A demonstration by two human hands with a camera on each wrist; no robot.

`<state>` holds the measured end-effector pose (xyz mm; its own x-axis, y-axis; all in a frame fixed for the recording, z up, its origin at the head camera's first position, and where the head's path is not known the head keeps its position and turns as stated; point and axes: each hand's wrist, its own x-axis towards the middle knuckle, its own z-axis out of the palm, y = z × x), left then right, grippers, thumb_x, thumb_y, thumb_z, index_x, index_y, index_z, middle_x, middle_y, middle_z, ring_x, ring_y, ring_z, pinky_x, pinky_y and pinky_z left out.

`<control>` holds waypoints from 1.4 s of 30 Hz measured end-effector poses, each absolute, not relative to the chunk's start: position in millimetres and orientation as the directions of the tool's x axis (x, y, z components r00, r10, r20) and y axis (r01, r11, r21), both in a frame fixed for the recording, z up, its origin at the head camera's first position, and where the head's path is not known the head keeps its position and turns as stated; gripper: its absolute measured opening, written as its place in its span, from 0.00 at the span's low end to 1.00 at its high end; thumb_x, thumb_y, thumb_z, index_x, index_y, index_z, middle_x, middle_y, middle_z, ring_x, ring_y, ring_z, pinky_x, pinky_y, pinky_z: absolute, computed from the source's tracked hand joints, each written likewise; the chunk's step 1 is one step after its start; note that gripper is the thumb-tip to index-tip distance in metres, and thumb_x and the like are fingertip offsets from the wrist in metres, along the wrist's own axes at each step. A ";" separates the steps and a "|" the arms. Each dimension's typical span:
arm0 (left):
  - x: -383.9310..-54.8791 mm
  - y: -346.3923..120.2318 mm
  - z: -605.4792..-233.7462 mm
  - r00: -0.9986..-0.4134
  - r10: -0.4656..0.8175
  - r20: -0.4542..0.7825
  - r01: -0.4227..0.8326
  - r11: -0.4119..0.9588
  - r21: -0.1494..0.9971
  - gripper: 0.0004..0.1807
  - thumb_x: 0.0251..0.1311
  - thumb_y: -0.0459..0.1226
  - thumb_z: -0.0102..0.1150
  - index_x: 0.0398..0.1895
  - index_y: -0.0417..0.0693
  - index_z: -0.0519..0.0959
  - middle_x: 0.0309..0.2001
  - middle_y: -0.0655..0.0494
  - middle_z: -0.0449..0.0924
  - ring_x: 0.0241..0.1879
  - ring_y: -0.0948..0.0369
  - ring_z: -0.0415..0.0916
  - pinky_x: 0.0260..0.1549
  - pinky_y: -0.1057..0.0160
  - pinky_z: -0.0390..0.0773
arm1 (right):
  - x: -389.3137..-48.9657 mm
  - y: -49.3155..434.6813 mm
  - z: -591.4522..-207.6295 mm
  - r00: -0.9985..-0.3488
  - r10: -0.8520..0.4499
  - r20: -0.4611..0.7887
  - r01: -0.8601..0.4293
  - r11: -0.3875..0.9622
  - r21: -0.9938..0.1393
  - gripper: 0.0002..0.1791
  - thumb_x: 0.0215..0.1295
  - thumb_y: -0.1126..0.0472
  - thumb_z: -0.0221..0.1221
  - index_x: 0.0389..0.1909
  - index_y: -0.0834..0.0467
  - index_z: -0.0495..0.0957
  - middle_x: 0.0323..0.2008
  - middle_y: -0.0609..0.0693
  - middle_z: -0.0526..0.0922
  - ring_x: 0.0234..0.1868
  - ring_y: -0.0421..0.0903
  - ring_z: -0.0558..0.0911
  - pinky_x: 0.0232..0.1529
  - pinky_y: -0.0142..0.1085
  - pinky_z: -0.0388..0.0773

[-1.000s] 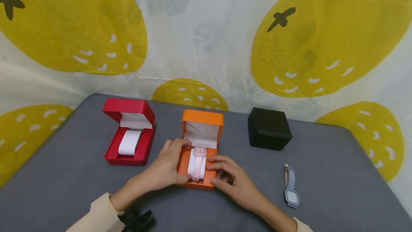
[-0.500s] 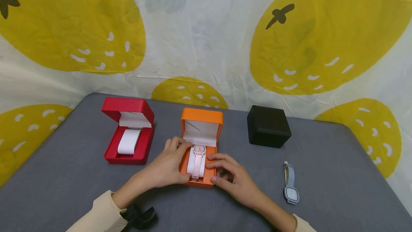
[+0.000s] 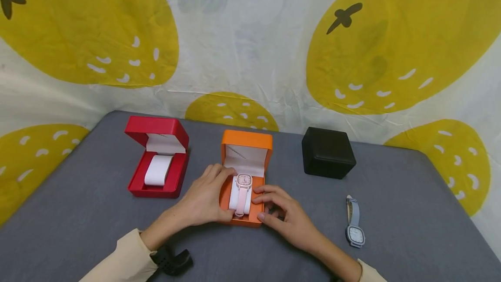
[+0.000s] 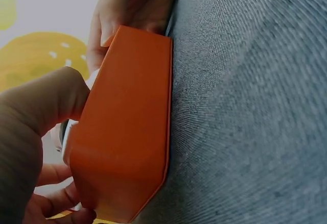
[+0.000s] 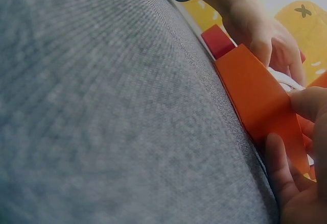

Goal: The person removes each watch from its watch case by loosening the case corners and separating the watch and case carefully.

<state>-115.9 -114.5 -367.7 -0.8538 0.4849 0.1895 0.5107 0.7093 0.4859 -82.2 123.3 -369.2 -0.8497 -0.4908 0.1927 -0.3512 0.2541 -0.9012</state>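
While left hand (image 3: 205,196) pinches white cushion (image 3: 233,195) wearing pink watch (image 3: 242,196), right hand (image 3: 288,217) grips orange box (image 4: 125,112) | inward of desk (image 3: 407,203)'s far edge | step: apparently seating cushion | next: probably even downward pressure

Nothing legible, pink watch dial (image 3: 244,179) blurred

A wrinkled white sheet printed with oversized yellow fruit shapes (image 3: 242,47) hangs behind a round-cornered table covered in ribbed grey-blue cloth (image 3: 242,258), forming a screened-off tabletop set. The sheet borders both sides as well, and whether a home, studio or workshop surrounds it cannot be told.
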 end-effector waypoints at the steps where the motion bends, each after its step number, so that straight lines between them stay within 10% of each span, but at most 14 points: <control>1: -116.2 -114.8 -368.0 -0.848 0.491 0.202 0.523 0.706 0.477 0.44 0.30 0.46 0.75 0.57 0.44 0.70 0.48 0.54 0.69 0.46 0.60 0.65 0.35 0.60 0.76 | -82.2 123.5 -369.4 -0.849 -0.491 0.195 -0.353 0.253 -0.901 0.13 0.62 0.69 0.61 0.48 0.60 0.79 0.57 0.56 0.73 0.37 0.45 0.76 0.31 0.34 0.77; 42: -119.3 -121.1 -375.1 -0.711 0.552 0.435 0.698 0.626 0.347 0.42 0.33 0.47 0.74 0.57 0.46 0.71 0.51 0.56 0.76 0.43 0.63 0.68 0.40 0.60 0.70 | -82.4 123.5 -370.8 -0.850 -0.487 0.201 -0.366 0.272 -0.890 0.13 0.62 0.68 0.61 0.48 0.59 0.79 0.57 0.56 0.72 0.38 0.47 0.76 0.31 0.34 0.76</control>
